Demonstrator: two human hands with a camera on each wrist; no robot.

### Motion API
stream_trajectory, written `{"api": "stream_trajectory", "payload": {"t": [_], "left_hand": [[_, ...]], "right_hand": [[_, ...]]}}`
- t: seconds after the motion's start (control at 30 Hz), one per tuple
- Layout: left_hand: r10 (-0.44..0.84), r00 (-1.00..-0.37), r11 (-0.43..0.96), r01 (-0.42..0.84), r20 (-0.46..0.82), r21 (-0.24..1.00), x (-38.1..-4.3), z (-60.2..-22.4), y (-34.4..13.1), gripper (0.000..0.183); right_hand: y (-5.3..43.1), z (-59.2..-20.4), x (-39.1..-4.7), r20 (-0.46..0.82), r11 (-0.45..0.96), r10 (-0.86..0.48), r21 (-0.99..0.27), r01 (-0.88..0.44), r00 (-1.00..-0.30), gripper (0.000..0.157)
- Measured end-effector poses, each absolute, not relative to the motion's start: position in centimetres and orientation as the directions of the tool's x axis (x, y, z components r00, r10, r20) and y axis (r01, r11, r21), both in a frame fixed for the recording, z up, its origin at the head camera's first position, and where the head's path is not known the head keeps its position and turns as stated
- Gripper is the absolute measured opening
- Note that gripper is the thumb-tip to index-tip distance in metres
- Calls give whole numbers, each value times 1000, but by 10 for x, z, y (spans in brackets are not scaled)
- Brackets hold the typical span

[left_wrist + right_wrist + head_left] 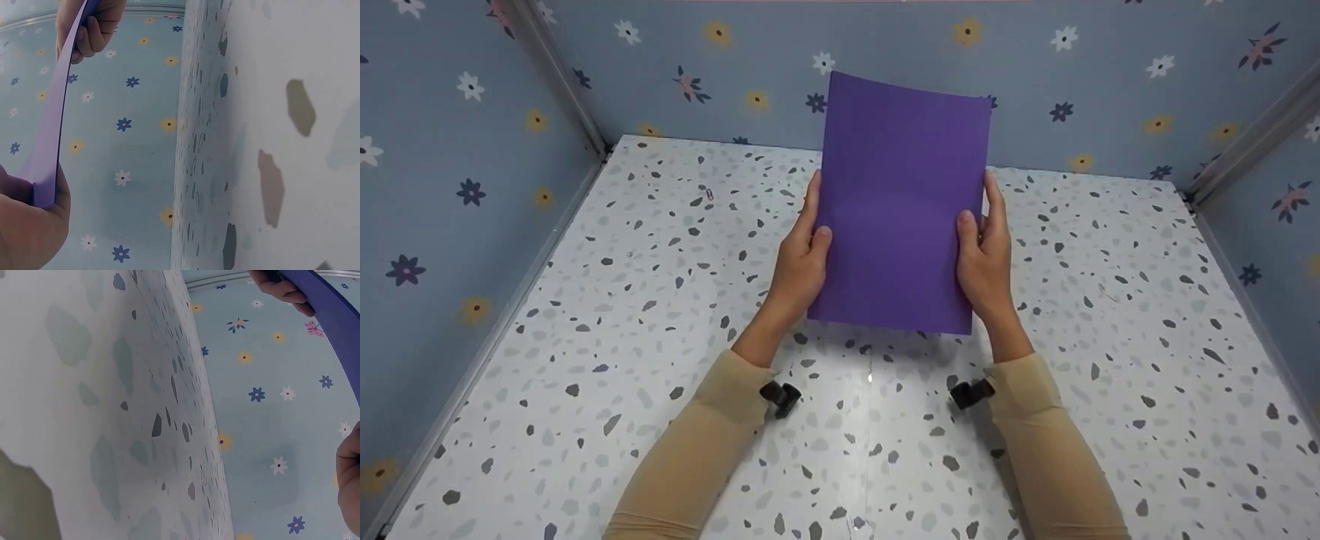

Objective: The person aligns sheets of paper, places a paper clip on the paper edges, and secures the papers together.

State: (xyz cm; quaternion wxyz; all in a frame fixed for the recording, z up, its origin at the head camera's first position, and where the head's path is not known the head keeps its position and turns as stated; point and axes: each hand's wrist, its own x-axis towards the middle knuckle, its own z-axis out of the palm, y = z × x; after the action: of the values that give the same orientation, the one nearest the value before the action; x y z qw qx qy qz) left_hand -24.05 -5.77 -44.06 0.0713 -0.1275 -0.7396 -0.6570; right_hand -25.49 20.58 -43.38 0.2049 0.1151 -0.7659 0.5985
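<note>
A plain purple sheet of paper (900, 202) stands upright and slightly bowed, raised over the table. My left hand (802, 262) grips its left edge, thumb on the face toward me and fingers behind. On the opposite edge my right hand (986, 262) holds it the same way. Seen edge-on in the left wrist view, the sheet (55, 124) looks thin and curved, pinched by my left hand (34, 230) near the bottom. The right wrist view shows the sheet's bluish-purple side (332, 320) and part of my right hand (349, 478).
A small paper clip (709, 194) lies on the speckled white table (660, 315), back left. Flower-patterned blue panels (1080, 67) enclose the back and both sides. Black wrist mounts (784, 399) sit at the sleeve cuffs.
</note>
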Motion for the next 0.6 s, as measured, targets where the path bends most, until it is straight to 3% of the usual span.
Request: {"api": "stream_trajectory", "payload": {"t": [0.6], "left_hand": [[56,-983,123,181,175,976,-240,-439,-59,72]], "right_hand": [[197,-422,-246,470,284,77,-856,-432,-879,59]]}}
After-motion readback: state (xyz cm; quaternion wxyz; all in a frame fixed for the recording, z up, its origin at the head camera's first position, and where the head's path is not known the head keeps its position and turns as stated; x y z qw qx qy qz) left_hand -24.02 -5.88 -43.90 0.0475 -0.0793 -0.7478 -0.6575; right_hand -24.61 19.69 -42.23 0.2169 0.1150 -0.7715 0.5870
